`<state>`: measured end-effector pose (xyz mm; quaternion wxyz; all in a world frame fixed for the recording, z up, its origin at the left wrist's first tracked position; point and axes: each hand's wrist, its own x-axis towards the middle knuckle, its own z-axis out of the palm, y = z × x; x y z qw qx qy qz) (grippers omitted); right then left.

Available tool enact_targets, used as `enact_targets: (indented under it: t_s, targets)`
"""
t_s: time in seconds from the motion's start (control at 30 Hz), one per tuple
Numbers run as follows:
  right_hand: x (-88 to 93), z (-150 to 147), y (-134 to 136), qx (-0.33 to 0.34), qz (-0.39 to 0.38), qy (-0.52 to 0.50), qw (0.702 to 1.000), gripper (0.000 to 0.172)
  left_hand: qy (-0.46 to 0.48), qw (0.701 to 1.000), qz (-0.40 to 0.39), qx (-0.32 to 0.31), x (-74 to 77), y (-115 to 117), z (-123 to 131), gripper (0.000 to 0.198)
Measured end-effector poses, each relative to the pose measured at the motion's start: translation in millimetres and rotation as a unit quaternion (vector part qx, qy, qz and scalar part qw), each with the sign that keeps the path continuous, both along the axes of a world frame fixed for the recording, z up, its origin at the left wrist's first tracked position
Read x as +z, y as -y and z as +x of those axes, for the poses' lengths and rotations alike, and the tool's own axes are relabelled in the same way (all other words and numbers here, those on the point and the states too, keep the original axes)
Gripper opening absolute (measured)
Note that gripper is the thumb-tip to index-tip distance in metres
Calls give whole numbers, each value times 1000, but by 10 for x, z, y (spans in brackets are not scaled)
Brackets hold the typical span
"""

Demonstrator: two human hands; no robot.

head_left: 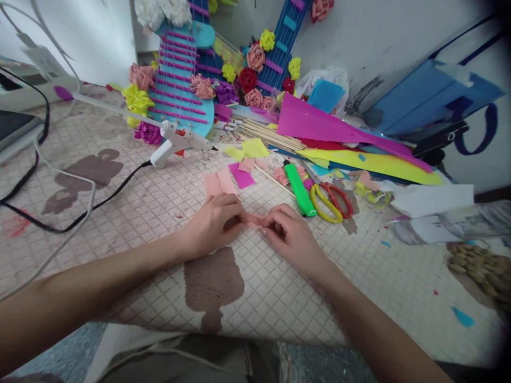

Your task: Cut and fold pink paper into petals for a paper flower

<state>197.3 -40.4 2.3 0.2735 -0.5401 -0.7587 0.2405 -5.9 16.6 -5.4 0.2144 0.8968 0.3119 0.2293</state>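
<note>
Between my two hands stretches a small strip of pink paper (254,218), just above the patterned tablecloth. My left hand (219,221) pinches its left end, and my right hand (288,230) pinches the other end; part of the strip is hidden by the fingers. Right behind my left hand lie flat pink paper pieces (219,182). A magenta paper square (241,176) and yellow paper squares (254,148) are a little farther back. Close to my right hand rest a green box cutter (299,189) and scissors (329,204) with yellow and red handles.
A white glue gun (175,142) with a black cord stands at the left. Wooden sticks (271,134) and long magenta and yellow paper sheets (375,164) lie at the back. Blue guitar-shaped crafts (179,80) with paper flowers lean on the wall. A plastic bottle (451,226) lies right.
</note>
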Motion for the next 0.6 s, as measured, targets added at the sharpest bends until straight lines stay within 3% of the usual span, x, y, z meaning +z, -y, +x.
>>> enact_targets:
  t_s: [0.6]
  targets:
    - [-15, -17, -15, -30, 2, 2, 1000, 12, -18, 999, -9, 36, 25, 25, 60, 11]
